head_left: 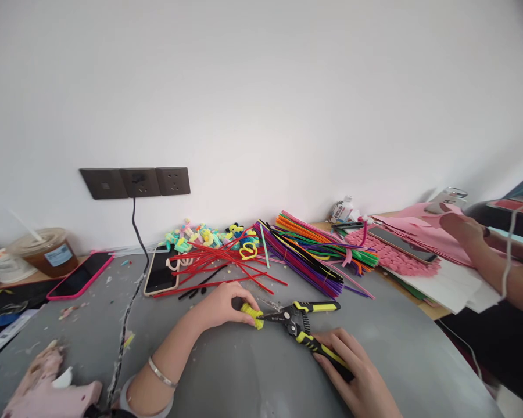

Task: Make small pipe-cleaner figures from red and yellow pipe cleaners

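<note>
Over the gray surface (226,371), left grip (227,304) pinches yellow pipe-cleaner coil (253,314) — right grip (358,367) holds wire strippers (293,320) (best kept steady).

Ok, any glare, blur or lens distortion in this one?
Head view: soft, even light with faint sheen on the grey table; pliers fairly sharp, the co-worker's hand at right softer; the wide lens seems to skew the wall sockets.

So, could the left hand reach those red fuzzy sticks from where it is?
Probably yes: the red fuzzy sticks lie just beyond the left hand, with nothing tall between. It holds the yellow fuzzy piece, though, so it would likely need to let go first.
</note>
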Demonstrator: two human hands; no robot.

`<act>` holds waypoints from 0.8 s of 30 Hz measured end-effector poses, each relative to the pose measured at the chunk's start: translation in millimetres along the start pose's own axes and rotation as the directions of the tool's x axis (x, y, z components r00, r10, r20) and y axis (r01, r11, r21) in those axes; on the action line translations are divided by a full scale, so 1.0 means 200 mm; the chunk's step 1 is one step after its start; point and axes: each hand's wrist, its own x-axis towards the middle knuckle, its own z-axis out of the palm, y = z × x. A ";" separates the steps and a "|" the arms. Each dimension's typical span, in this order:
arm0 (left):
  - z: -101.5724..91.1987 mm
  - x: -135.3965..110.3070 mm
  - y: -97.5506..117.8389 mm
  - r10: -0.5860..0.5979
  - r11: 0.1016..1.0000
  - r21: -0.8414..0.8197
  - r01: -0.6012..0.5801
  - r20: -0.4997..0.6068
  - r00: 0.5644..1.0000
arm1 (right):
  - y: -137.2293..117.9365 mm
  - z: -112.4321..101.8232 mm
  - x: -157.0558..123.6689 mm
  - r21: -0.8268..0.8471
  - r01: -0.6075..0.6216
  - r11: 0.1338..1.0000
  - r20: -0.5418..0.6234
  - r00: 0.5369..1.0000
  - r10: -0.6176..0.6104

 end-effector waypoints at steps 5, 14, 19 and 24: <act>-0.01 0.00 0.01 0.011 1.000 -0.009 -0.010 0.031 0.999 | 0.03 -0.01 0.00 0.035 -0.035 0.999 0.079 0.996 0.032; -0.03 -0.01 0.01 0.018 0.996 -0.092 -0.017 0.018 1.000 | 0.05 0.00 0.00 0.003 -0.003 1.000 0.039 0.999 0.003; -0.04 -0.01 0.00 -0.015 0.997 -0.071 0.010 -0.079 0.997 | 0.04 0.01 -0.01 -0.001 -0.002 1.000 0.006 1.000 0.002; -0.04 -0.01 0.00 0.000 0.995 -0.098 -0.005 -0.048 0.999 | 0.04 0.01 -0.01 -0.005 -0.020 1.000 0.017 1.000 0.020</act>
